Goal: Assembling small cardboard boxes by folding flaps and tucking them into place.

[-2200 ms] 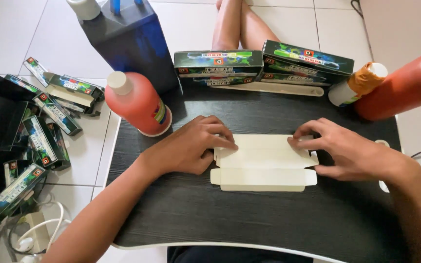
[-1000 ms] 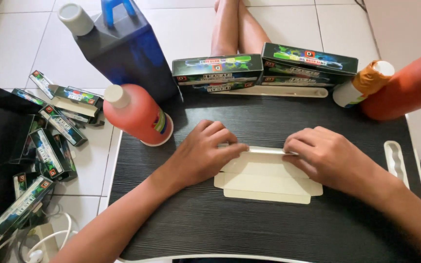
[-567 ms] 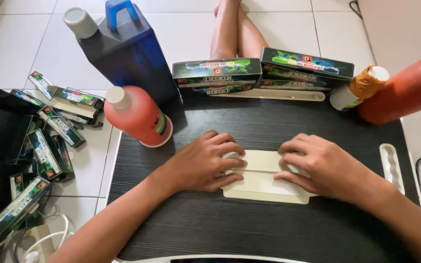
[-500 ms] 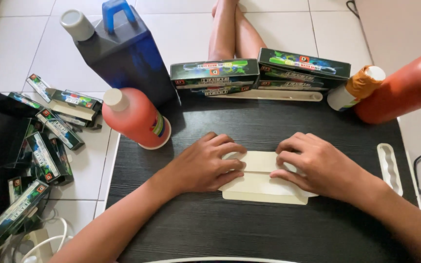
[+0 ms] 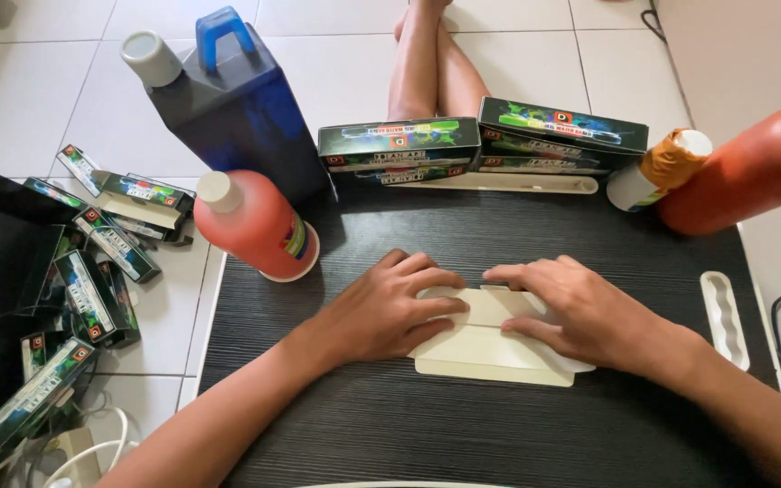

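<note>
The place looked like a home used for small packing work; a low black tabletop stood on a white tiled floor, and bare legs stretched out beyond it; large ink bottles, one blue and one red, stood about; printed cartons sat stacked, with more heaped on the floor.

Two long dark boxes with bright green and blue prints stand on edge along the far side of the bench. Left of the bench, more such boxes lie scattered on the floor. On the bench, both hands press a flat cream carton blank.
</note>
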